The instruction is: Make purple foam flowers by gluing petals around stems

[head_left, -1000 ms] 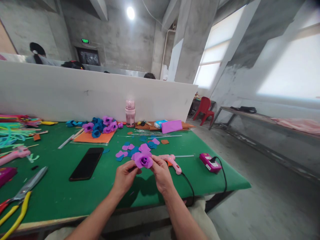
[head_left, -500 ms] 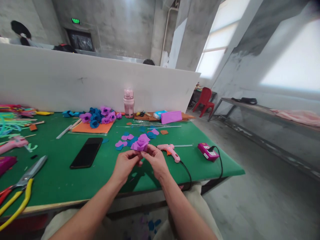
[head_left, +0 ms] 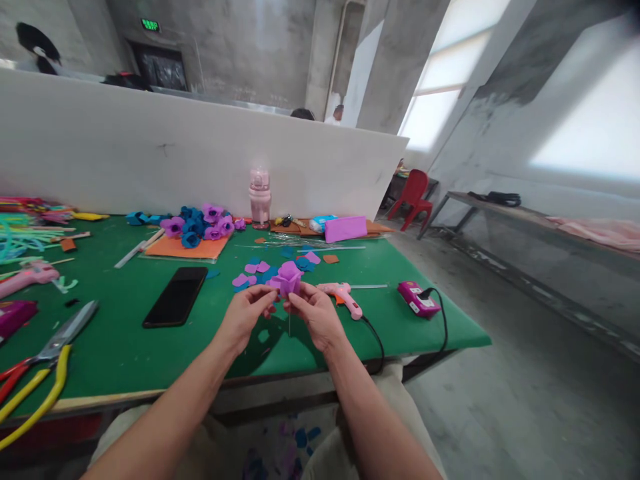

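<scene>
A purple foam rose (head_left: 289, 278) with a thin wire stem hanging below it is held upright above the green table (head_left: 125, 347). My left hand (head_left: 245, 315) pinches its base from the left. From the right, my right hand (head_left: 315, 313) grips the same base. Loose purple and blue foam petals (head_left: 260, 272) lie on the table just beyond the rose. A pink glue gun (head_left: 343, 297) lies right of my right hand, its black cord running off the front edge.
A black phone (head_left: 175, 305) lies left of my hands. Scissors (head_left: 60, 337) and yellow-handled pliers (head_left: 35, 400) sit at the near left. Finished blue and purple roses (head_left: 200, 227) rest on orange sheets by a pink bottle (head_left: 259, 197). A magenta power strip (head_left: 419, 299) lies right. A white partition (head_left: 200, 160) backs the table.
The rose has turned from facing me to standing upright, and both hands have shifted to pinch its base. The camera view has tilted down slightly.
</scene>
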`<move>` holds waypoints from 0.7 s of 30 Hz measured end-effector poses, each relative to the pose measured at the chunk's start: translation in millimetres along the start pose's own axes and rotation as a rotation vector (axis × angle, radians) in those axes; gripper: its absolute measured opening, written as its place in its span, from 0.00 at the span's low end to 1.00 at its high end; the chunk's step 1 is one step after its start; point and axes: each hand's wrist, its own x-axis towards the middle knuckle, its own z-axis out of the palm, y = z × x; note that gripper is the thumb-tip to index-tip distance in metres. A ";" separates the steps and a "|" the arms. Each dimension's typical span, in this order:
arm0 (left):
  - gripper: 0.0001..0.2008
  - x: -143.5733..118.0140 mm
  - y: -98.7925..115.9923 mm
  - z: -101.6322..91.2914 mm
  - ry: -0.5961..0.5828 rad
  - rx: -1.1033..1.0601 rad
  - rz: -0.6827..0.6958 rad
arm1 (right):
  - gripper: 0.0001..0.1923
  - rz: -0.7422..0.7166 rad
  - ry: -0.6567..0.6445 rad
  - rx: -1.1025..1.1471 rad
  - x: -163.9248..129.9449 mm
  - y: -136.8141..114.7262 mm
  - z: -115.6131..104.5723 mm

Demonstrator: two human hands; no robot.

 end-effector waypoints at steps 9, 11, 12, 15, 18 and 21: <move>0.10 4.6 -2.9 -3.2 0.003 -0.295 -0.111 | 0.18 0.089 -0.050 0.094 -2.4 6.1 3.7; 0.10 4.3 -2.8 -2.7 0.007 -0.293 -0.106 | 0.18 0.082 -0.036 0.101 -1.6 6.6 3.2; 0.09 4.2 -3.2 -2.5 0.007 -0.287 -0.099 | 0.18 0.080 -0.030 0.101 -1.1 7.0 2.8; 0.09 4.6 -5.6 -1.9 0.002 -0.258 -0.065 | 0.17 0.075 -0.013 0.091 0.0 7.7 1.9; 0.08 5.1 -8.3 -2.0 0.008 -0.228 -0.027 | 0.17 0.072 -0.004 0.087 0.4 7.2 1.6; 0.08 5.3 -9.6 -2.8 0.019 -0.212 0.002 | 0.18 0.070 0.000 0.100 0.2 5.8 1.8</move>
